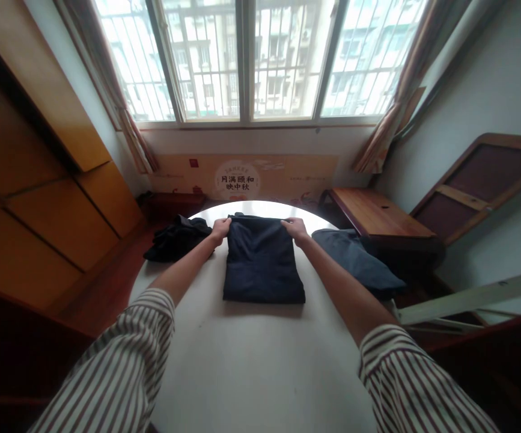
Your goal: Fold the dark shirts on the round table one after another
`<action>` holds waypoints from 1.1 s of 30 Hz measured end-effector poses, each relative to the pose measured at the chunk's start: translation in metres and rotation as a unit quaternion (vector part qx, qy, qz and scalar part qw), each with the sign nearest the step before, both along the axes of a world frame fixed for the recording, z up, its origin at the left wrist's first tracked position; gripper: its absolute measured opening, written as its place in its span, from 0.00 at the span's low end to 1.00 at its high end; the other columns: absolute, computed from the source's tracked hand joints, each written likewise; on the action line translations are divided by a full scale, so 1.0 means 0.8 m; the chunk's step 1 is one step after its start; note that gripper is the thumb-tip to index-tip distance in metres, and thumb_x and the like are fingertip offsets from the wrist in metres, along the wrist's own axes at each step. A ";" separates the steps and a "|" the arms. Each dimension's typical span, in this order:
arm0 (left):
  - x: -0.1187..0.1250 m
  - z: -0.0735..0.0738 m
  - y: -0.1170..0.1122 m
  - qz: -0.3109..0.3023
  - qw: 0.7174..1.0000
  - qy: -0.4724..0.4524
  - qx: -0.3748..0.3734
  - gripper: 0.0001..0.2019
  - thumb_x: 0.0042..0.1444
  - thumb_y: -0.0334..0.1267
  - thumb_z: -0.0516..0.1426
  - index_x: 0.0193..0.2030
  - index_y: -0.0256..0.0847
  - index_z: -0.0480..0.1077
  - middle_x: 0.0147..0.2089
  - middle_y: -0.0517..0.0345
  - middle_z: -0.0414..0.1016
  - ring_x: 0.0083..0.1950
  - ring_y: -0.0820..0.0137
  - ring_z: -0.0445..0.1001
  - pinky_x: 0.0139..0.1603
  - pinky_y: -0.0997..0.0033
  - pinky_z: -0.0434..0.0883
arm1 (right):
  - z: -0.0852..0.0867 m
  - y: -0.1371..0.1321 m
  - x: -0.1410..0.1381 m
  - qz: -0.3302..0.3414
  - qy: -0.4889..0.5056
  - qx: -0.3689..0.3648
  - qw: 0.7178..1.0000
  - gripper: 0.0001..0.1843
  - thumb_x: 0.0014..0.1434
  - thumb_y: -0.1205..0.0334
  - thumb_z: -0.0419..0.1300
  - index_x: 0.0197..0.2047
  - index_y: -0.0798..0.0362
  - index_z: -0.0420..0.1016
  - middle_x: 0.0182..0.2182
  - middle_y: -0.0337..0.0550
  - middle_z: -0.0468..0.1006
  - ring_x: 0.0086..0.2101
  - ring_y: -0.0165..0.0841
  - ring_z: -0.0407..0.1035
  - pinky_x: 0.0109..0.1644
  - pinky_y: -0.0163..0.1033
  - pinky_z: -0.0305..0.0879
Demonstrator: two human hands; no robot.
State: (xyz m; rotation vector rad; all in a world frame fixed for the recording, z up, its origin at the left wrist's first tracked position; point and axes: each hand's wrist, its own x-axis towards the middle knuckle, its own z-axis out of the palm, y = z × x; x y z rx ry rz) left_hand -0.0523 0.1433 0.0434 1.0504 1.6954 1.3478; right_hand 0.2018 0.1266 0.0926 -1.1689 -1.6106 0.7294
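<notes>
A dark navy garment (pixel 262 264), folded into a rough rectangle, lies on the white round table (pixel 260 367). Its kind I cannot make out. My left hand (pixel 221 230) grips the far left corner, fingers closed on the cloth. At the far right corner, my right hand (pixel 295 230) pinches the same garment. The far edge between both hands looks pulled straight, while the near edge rests on the tabletop. Some fingertips are hidden behind the cloth.
A crumpled black cloth (pixel 179 237) lies at the table's left edge. Grey-blue cloth (pixel 354 255) hangs over the right edge. A wooden desk (pixel 377 210) stands beyond it, and wooden cabinets (pixel 57 228) are at left. Windows (pixel 282 60) fill the far wall.
</notes>
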 end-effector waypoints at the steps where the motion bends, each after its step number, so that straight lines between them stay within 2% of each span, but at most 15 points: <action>1: -0.001 -0.004 0.007 0.005 1.000 0.023 -0.003 0.16 0.61 0.43 0.58 0.36 0.27 0.74 0.22 0.55 0.72 0.25 0.72 0.70 0.30 0.73 0.68 | -0.001 -0.001 -0.003 0.000 -0.024 0.006 1.000 0.23 0.74 0.54 0.43 0.55 0.62 0.71 0.53 0.45 0.70 0.49 0.36 0.71 0.55 0.44 0.66; 5: -0.005 -0.010 0.021 0.027 0.991 0.132 -0.007 0.14 0.61 0.39 0.56 0.34 0.28 0.75 0.31 0.46 0.77 0.35 0.63 0.76 0.39 0.68 0.70 | 0.000 -0.004 -0.009 0.003 -0.137 0.017 0.990 0.24 0.74 0.54 0.42 0.55 0.61 0.72 0.54 0.45 0.70 0.50 0.36 0.71 0.56 0.44 0.65; 8: 0.005 -0.006 0.018 0.048 0.976 0.210 0.022 0.11 0.60 0.34 0.56 0.45 0.31 0.74 0.48 0.39 0.76 0.54 0.56 0.73 0.55 0.61 0.68 | 0.000 -0.012 -0.019 0.008 -0.215 0.025 0.976 0.19 0.69 0.55 0.56 0.58 0.56 0.69 0.54 0.49 0.71 0.49 0.38 0.71 0.53 0.49 0.70; 10: 0.019 -0.004 0.014 0.004 0.960 0.273 0.061 0.14 0.61 0.32 0.54 0.52 0.37 0.72 0.58 0.42 0.71 0.63 0.58 0.66 0.63 0.60 0.62 | -0.007 -0.026 -0.033 0.018 -0.261 0.026 0.965 0.22 0.65 0.54 0.60 0.59 0.54 0.68 0.56 0.50 0.70 0.51 0.41 0.70 0.53 0.53 0.70; 11: 0.027 -0.005 0.011 -0.054 0.941 0.325 0.084 0.15 0.62 0.33 0.53 0.55 0.39 0.72 0.61 0.45 0.69 0.66 0.60 0.64 0.66 0.60 0.60 | -0.014 -0.037 -0.041 0.024 -0.278 0.025 0.960 0.23 0.65 0.52 0.60 0.60 0.53 0.68 0.57 0.51 0.70 0.53 0.43 0.68 0.55 0.56 0.67; 12: 0.035 -0.007 0.010 -0.127 0.907 0.391 0.097 0.17 0.64 0.34 0.51 0.57 0.41 0.70 0.64 0.47 0.67 0.68 0.61 0.61 0.68 0.60 0.57 | -0.023 -0.050 -0.049 0.036 -0.298 0.024 0.954 0.25 0.65 0.50 0.59 0.61 0.54 0.68 0.59 0.53 0.68 0.56 0.45 0.66 0.59 0.57 0.64; 14: 0.049 -0.015 0.008 -0.259 0.810 0.519 0.087 0.20 0.68 0.39 0.47 0.64 0.44 0.66 0.70 0.51 0.61 0.71 0.61 0.56 0.71 0.54 0.52 | -0.047 -0.080 -0.061 0.082 -0.359 0.017 0.930 0.32 0.65 0.43 0.55 0.64 0.55 0.66 0.64 0.58 0.64 0.62 0.53 0.59 0.64 0.62 0.54; 15: 0.053 -0.020 0.009 -0.297 0.770 0.561 0.067 0.21 0.69 0.41 0.45 0.67 0.45 0.63 0.72 0.52 0.57 0.73 0.59 0.52 0.71 0.49 0.50 | -0.061 -0.096 -0.065 0.111 -0.395 0.013 0.912 0.36 0.65 0.40 0.52 0.67 0.56 0.64 0.66 0.60 0.60 0.64 0.56 0.54 0.66 0.64 0.49; 17: 0.058 -0.030 0.012 -0.315 0.740 0.594 0.023 0.24 0.70 0.46 0.43 0.70 0.47 0.57 0.75 0.54 0.51 0.75 0.56 0.47 0.71 0.39 0.45 | -0.086 -0.127 -0.065 0.160 -0.457 0.013 0.875 0.42 0.66 0.35 0.45 0.71 0.58 0.56 0.70 0.61 0.52 0.68 0.58 0.43 0.68 0.66 0.39; 19: 0.059 -0.038 0.018 -0.315 0.737 0.597 0.003 0.26 0.70 0.48 0.42 0.72 0.48 0.54 0.75 0.54 0.49 0.75 0.55 0.46 0.70 0.35 0.41 | -0.106 -0.154 -0.058 0.176 -0.479 0.024 0.860 0.44 0.66 0.33 0.40 0.73 0.56 0.51 0.72 0.58 0.44 0.70 0.56 0.36 0.68 0.66 0.31; 22: 0.058 -0.043 0.030 -0.315 0.732 0.604 -0.012 0.27 0.71 0.48 0.39 0.73 0.49 0.50 0.76 0.55 0.47 0.76 0.56 0.43 0.70 0.33 0.36 | -0.123 -0.188 -0.043 0.178 -0.473 0.040 0.862 0.45 0.64 0.31 0.39 0.74 0.51 0.48 0.73 0.55 0.38 0.70 0.53 0.30 0.68 0.67 0.25; 27: 0.068 -0.037 0.046 -0.306 0.734 0.606 -0.030 0.26 0.70 0.48 0.38 0.73 0.49 0.51 0.75 0.53 0.49 0.75 0.53 0.45 0.68 0.28 0.37 | -0.125 -0.238 -0.029 0.218 -0.452 0.047 0.864 0.51 0.62 0.29 0.43 0.74 0.58 0.44 0.72 0.62 0.36 0.70 0.55 0.30 0.69 0.65 0.29; 29: 0.076 -0.032 0.044 -0.293 0.736 0.609 -0.023 0.26 0.70 0.45 0.39 0.73 0.46 0.52 0.75 0.51 0.49 0.75 0.52 0.45 0.67 0.27 0.38 | -0.114 -0.244 -0.028 0.217 -0.450 0.047 0.865 0.47 0.64 0.33 0.45 0.73 0.60 0.49 0.71 0.64 0.42 0.70 0.56 0.36 0.69 0.63 0.35; 30: 0.081 -0.030 0.040 -0.285 0.738 0.612 -0.014 0.26 0.70 0.44 0.39 0.73 0.45 0.52 0.75 0.50 0.48 0.75 0.52 0.44 0.68 0.28 0.38 | -0.106 -0.241 -0.029 0.211 -0.447 0.047 0.868 0.42 0.66 0.38 0.46 0.71 0.61 0.54 0.70 0.64 0.49 0.68 0.55 0.43 0.69 0.61 0.39; 33: 0.089 -0.028 0.019 -0.263 0.738 0.621 0.017 0.27 0.68 0.37 0.41 0.73 0.39 0.53 0.76 0.49 0.46 0.76 0.55 0.41 0.71 0.36 0.37 | -0.074 -0.204 -0.037 0.172 -0.435 0.045 0.883 0.24 0.68 0.61 0.44 0.62 0.62 0.67 0.57 0.59 0.72 0.58 0.43 0.65 0.65 0.47 0.54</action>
